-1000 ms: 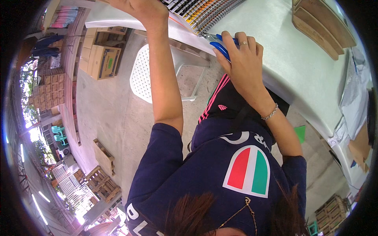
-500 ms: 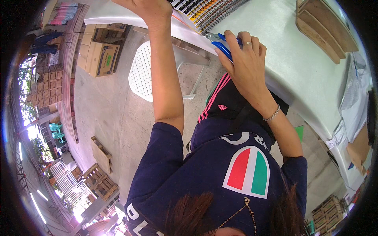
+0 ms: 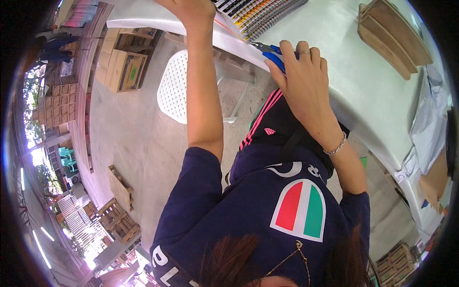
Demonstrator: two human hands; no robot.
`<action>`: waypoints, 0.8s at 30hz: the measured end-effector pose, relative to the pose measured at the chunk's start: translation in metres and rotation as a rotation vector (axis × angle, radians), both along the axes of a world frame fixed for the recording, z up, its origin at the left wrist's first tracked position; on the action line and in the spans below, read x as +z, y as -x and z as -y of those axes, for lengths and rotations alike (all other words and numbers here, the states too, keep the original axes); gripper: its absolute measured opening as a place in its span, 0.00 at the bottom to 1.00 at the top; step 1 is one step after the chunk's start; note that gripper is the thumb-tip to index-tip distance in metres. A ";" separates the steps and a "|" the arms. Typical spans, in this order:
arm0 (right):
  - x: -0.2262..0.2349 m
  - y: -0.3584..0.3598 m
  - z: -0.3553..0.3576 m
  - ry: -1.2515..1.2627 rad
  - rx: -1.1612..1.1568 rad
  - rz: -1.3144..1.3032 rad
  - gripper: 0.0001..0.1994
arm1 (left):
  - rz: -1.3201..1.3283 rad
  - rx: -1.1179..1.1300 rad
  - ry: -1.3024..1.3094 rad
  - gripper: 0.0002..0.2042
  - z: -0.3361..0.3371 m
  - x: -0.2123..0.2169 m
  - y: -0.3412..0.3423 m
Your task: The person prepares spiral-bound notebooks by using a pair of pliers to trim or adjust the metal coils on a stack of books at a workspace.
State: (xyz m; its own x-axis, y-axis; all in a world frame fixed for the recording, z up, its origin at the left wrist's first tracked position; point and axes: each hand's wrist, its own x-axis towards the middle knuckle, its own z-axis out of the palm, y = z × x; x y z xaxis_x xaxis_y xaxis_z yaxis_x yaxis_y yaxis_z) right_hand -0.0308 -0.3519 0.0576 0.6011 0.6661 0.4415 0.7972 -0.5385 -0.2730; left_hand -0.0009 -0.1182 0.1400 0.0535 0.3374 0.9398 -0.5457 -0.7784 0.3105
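Observation:
My right hand (image 3: 306, 79) is closed round a pair of blue-handled cutting pliers (image 3: 274, 61). Their metal jaws point left, at the near corner of a row of spiral-bound notebooks (image 3: 267, 20) lying on the white-covered table. The jaw tips are by the end of a wire coil; whether they touch the wire is too small to tell. Up at the top edge is my left hand (image 3: 193, 12), beside the left side of the notebooks. Its fingers are cut off by the frame, so what they hold cannot be seen.
Curved wooden pieces (image 3: 389, 40) stand on the white table (image 3: 342, 36) to the right. A white plastic chair (image 3: 173, 88) is left of my legs, under my left arm. Farther left are cardboard boxes (image 3: 128, 71) and wooden pallets (image 3: 118, 221) on the concrete floor.
Both hands appear slightly farther right in the picture, along with the notebooks. The pliers' handles look a little closer together, and their jaws look narrower.

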 end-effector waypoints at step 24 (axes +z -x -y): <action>0.011 -0.027 -0.026 0.199 0.158 -0.445 0.17 | 0.009 -0.042 0.008 0.22 -0.002 -0.002 -0.001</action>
State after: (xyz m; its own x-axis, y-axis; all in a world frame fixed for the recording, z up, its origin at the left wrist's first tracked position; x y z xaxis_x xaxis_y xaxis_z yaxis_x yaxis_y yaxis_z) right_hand -0.0035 -0.3257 0.0686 0.5870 0.8093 0.0210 0.7029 -0.4966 -0.5093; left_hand 0.0001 -0.1161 0.1383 0.0594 0.3426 0.9376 -0.5803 -0.7524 0.3117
